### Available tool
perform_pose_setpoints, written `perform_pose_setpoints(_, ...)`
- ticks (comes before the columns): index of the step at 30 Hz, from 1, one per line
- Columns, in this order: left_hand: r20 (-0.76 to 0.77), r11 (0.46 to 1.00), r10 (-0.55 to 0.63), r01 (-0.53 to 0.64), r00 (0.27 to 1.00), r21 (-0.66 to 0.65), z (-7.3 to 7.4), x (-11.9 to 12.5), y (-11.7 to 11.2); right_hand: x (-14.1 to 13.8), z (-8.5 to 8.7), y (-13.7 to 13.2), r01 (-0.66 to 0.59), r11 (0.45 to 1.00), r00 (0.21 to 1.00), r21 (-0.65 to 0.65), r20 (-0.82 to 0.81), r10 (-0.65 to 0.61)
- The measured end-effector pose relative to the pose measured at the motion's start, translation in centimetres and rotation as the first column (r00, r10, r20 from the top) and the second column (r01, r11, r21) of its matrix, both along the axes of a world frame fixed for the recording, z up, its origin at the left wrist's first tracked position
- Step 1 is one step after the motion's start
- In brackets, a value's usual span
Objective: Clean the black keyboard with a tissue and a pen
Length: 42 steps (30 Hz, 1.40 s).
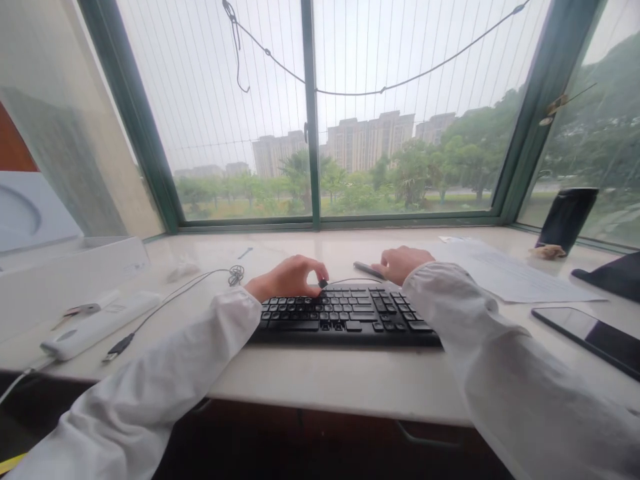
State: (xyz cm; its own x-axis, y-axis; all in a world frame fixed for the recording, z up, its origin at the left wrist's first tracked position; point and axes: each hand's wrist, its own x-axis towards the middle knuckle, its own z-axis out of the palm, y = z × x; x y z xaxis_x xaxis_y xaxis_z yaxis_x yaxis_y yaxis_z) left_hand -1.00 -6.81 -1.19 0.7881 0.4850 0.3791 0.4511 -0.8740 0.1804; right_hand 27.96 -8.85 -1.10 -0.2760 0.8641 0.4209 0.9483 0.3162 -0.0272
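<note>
A black keyboard (pixel 350 317) lies near the front of the white counter; two spots in its bottom row show bare sockets without keycaps. My left hand (pixel 293 279) is over its back left part, thumb and index finger pinching a small black keycap (pixel 323 284). Behind the keyboard's right side, my right hand (pixel 406 264) rests low with curled fingers at the end of a slim dark pen-like tool (pixel 369 270). Its exact kind is unclear, and part of it is hidden under the fingers.
On the left lie a USB cable (pixel 120 347), a white power strip (pixel 100 327) and a white box (pixel 75 273). Paper sheets (pixel 510 273), a phone (pixel 595 337) and a dark cylinder (pixel 567 220) are on the right. Windows rise behind the counter.
</note>
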Motion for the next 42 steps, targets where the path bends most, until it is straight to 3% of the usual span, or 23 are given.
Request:
perform_pose_setpoints(3,0.047,0.996,-0.049,0.053,0.998,-0.069,-0.4,-0.5,-0.1,-3.7,-0.4,-1.2,0.005,0.996,0.999,-0.090,0.052,-0.001)
perform_pose_setpoints(8,0.153,0.991,-0.072,0.088,0.986,-0.101,-0.1,-0.9,-0.3,-7.0,-1.2,-2.5,-0.183,0.973,0.982,-0.138,0.028,0.188)
perform_pose_setpoints(12,0.156,0.978,-0.098,0.124,0.983,-0.167,-0.2,-0.9,-0.4,-6.5,-1.2,-2.4,-0.222,0.973,0.975,-0.063,-0.015,0.221)
perform_pose_setpoints(16,0.093,0.917,-0.200,0.220,0.975,-0.333,0.1,-1.1,-0.5,-6.3,-1.0,-2.5,-0.319,0.944,0.947,-0.082,-0.071,0.314)
perform_pose_setpoints(20,0.016,0.858,-0.276,0.254,0.961,-0.447,0.6,-1.2,-1.0,-6.6,-1.0,-2.9,-0.508,0.825,0.860,-0.249,-0.193,0.472)
perform_pose_setpoints(23,-0.021,0.844,-0.296,0.251,0.955,-0.475,0.8,-1.1,-1.3,-6.8,-0.9,-3.2,-0.573,0.730,0.819,-0.374,-0.283,0.498)
perform_pose_setpoints(25,-0.041,0.842,-0.302,0.246,0.952,-0.481,0.8,-1.0,-1.6,-7.0,-0.8,-3.3,-0.583,0.694,0.812,-0.422,-0.313,0.492)
perform_pose_setpoints(34,-0.039,0.824,-0.339,0.277,0.940,-0.494,0.4,-0.5,-2.1,-7.0,-1.0,-3.4,-0.602,0.646,0.798,-0.470,-0.328,0.505)
perform_pose_setpoints(42,-0.035,0.815,-0.326,0.262,0.945,-0.517,0.4,-0.3,-2.0,-7.1,-1.1,-3.4,-0.613,0.638,0.789,-0.465,-0.315,0.528)
